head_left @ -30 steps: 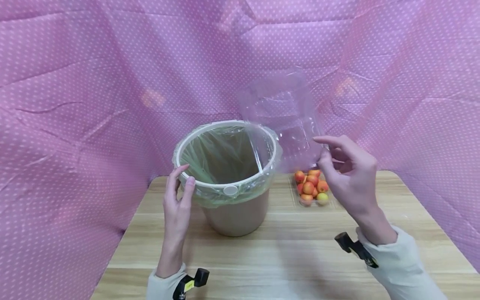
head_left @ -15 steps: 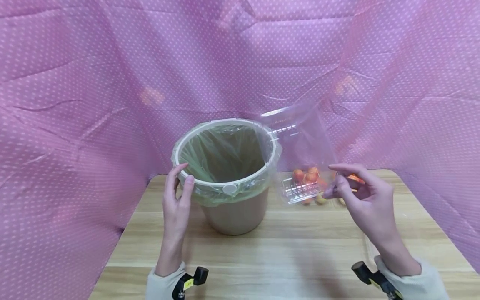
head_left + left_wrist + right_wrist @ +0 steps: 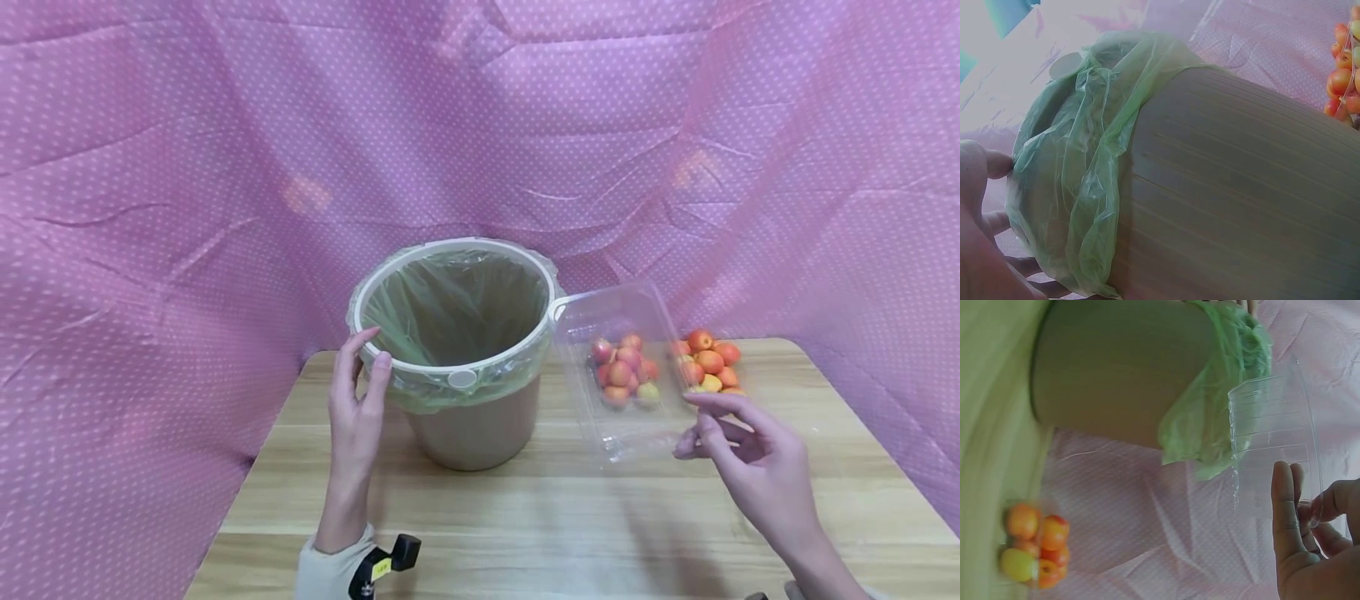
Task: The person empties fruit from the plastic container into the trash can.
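A beige trash bin (image 3: 472, 433) with a pale green liner bag (image 3: 1100, 187) stands left of the table's middle. My left hand (image 3: 354, 417) holds its rim at the near left, index fingertip over the edge and thumb on the outside. In the right hand (image 3: 753, 467) I pinch the edge of a clear, ribbed plastic tray (image 3: 1275, 419) between thumb and fingers. The tray hangs tilted right of the bin, overlapping a pile of small orange-red fruits (image 3: 621, 375) that shows through it. A second fruit pile (image 3: 708, 360) lies just beyond the right fingertips.
The wooden table (image 3: 480, 533) spreads out in front of the bin. Pink dotted cloth (image 3: 480, 125) walls in the back and sides. In the right wrist view, several fruits (image 3: 1038, 540) lie low beside the bin.
My right hand has moved down and to the right with the clear tray, from above the bin's right rim to over the fruit. The right-hand fruit pile has come into view. The left hand stays put.
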A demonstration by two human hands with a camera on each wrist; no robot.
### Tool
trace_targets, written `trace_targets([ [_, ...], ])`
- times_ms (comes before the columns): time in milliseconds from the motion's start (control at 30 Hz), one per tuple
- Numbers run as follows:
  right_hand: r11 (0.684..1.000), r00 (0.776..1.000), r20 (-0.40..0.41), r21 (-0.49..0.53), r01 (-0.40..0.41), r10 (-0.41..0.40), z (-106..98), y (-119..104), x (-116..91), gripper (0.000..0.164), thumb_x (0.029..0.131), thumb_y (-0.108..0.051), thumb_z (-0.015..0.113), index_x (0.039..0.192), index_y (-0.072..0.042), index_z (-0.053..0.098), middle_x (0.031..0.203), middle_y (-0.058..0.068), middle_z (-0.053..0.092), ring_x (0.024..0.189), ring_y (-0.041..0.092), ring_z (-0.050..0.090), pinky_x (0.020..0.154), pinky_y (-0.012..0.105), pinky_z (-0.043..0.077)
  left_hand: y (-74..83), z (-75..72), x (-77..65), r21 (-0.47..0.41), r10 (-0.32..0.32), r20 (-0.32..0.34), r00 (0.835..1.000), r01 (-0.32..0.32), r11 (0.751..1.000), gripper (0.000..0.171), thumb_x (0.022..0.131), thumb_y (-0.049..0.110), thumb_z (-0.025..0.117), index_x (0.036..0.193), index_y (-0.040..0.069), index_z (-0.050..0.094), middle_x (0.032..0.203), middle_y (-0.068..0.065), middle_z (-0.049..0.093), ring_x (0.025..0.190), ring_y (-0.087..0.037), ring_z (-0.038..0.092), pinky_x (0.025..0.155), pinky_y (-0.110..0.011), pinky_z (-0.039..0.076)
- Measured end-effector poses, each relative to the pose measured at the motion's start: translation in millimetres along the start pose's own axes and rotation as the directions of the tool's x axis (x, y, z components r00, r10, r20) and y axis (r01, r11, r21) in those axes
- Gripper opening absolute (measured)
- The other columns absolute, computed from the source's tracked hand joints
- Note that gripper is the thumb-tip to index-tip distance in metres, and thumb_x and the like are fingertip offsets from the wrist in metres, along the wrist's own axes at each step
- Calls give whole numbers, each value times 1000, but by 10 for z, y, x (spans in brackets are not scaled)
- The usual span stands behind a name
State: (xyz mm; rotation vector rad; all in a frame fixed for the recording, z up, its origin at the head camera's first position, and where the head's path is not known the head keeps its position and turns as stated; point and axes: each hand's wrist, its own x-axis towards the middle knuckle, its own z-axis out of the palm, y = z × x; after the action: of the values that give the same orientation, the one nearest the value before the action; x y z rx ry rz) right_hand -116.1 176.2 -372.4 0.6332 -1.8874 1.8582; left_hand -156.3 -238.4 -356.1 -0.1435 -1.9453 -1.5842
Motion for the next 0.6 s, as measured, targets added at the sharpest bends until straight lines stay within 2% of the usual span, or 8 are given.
trace_targets([
  [133, 1000, 1000, 8, 10, -5, 5, -63, 80, -143, 28, 91, 27, 50, 115, 20, 62, 81, 19, 66, 68, 22, 73, 65, 35, 61, 1, 3, 4, 11, 14, -4, 1000, -14, 1000, 37, 105, 19, 58, 141, 11, 58, 146, -1, 51, 142, -19, 41, 118, -48, 30],
  [233, 1000, 1000, 15, 12, -13, 13, -101, 187, -255, 29, 92, 27, 49, 117, 20, 61, 82, 18, 64, 68, 22, 73, 64, 36, 61, 0, 0, 7, 14, 10, -7, 1000, -10, 1000, 36, 105, 20, 58, 141, 12, 58, 145, 1, 52, 141, -19, 41, 115, -49, 34],
  [267, 999, 999, 11, -28, -39, 40, -116, 212, -299, 28, 93, 25, 50, 117, 19, 62, 80, 17, 65, 68, 22, 73, 64, 36, 61, -1, 0, 8, 11, 6, -7, 1000, -6, 1000, 36, 106, 20, 58, 141, 12, 58, 145, 2, 52, 140, -19, 42, 113, -51, 37],
  [400, 985, 992, -11, -124, -122, 122, -171, 343, -493, 26, 96, 21, 51, 118, 15, 63, 77, 16, 67, 68, 19, 74, 63, 35, 61, -10, 15, 11, 7, 3, -1, 1000, -3, 1000, 37, 106, 20, 58, 141, 12, 58, 144, 1, 52, 141, -20, 42, 113, -53, 36],
  [500, 983, 988, -31, -94, -156, 153, -204, 428, -628, 27, 96, 21, 51, 119, 15, 63, 79, 16, 68, 68, 19, 73, 62, 35, 60, -14, 14, 10, 7, 6, 3, 1000, -6, 1000, 37, 106, 19, 58, 142, 12, 58, 145, 0, 52, 141, -22, 42, 115, -53, 34],
  [600, 982, 983, -42, -50, -180, 178, -246, 487, -745, 28, 95, 23, 50, 120, 18, 61, 83, 14, 64, 68, 19, 73, 61, 35, 60, -14, 14, 9, 0, 3, 5, 1000, -3, 1000, 37, 106, 20, 58, 142, 12, 57, 145, 0, 51, 141, -24, 43, 110, -55, 39],
])
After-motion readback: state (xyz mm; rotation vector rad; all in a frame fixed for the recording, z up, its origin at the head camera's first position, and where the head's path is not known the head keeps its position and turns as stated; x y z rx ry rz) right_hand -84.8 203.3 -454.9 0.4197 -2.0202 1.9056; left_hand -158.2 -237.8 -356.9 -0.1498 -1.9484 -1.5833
